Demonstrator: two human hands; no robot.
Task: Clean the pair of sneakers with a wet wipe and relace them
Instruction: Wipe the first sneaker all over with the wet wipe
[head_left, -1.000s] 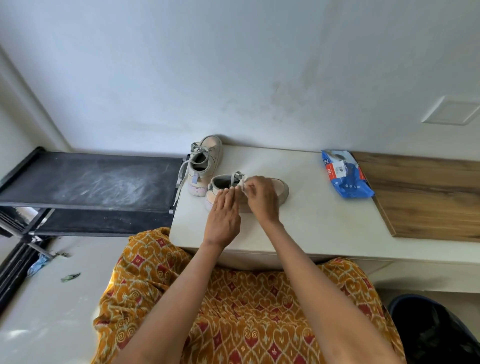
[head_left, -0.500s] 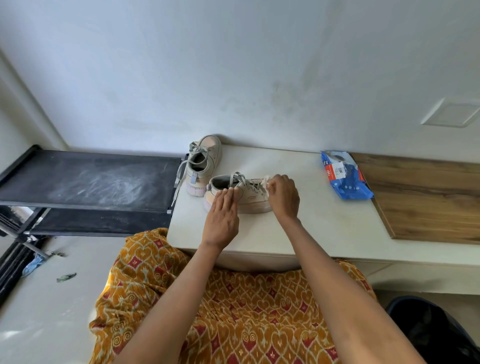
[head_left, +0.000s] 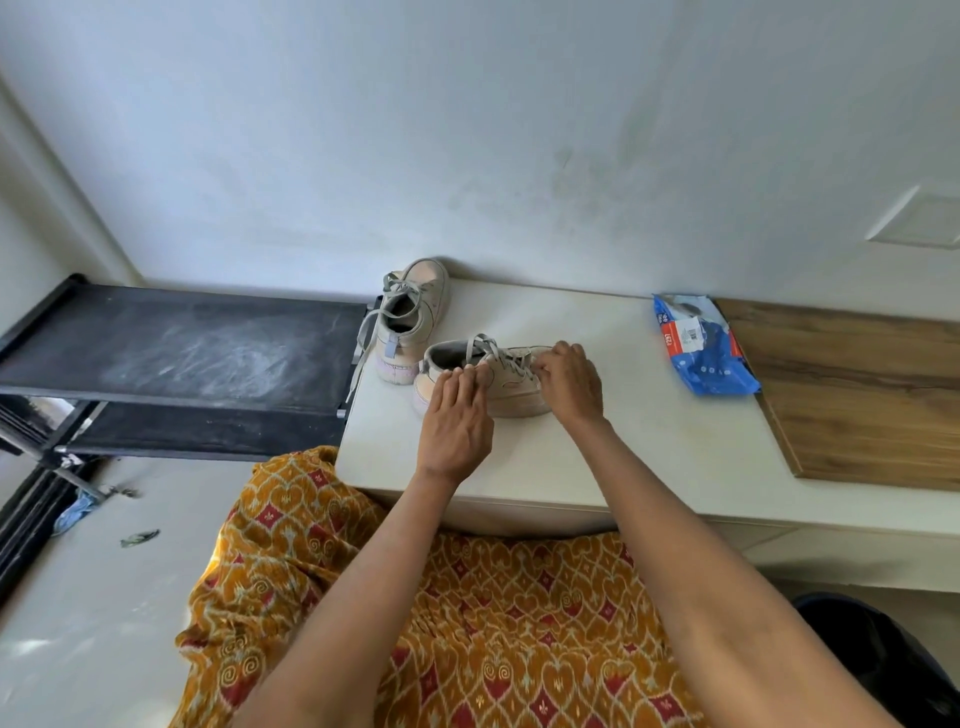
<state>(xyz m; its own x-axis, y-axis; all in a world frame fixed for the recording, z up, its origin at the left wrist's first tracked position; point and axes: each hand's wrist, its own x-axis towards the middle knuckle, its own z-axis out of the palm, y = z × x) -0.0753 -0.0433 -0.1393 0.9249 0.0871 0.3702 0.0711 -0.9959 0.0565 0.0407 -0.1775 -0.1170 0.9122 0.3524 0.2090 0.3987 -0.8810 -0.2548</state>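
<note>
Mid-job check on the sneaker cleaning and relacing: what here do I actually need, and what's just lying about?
Needed: near sneaker, steadied by left hand, right hand at its laces; far sneaker; blue wipes pack.

Lying about: black rack; wooden board; floor scraps; dark bin.

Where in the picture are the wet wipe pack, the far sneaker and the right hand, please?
wet wipe pack (head_left: 702, 345): head view, middle of the blue wrapper.
far sneaker (head_left: 422, 306): head view, its side panel.
right hand (head_left: 569, 382): head view, back of the hand.

Both forearms are left bare; a mustard-orange garment (head_left: 467, 623) patterned with red diamonds and cream scrolls is worn.
</note>
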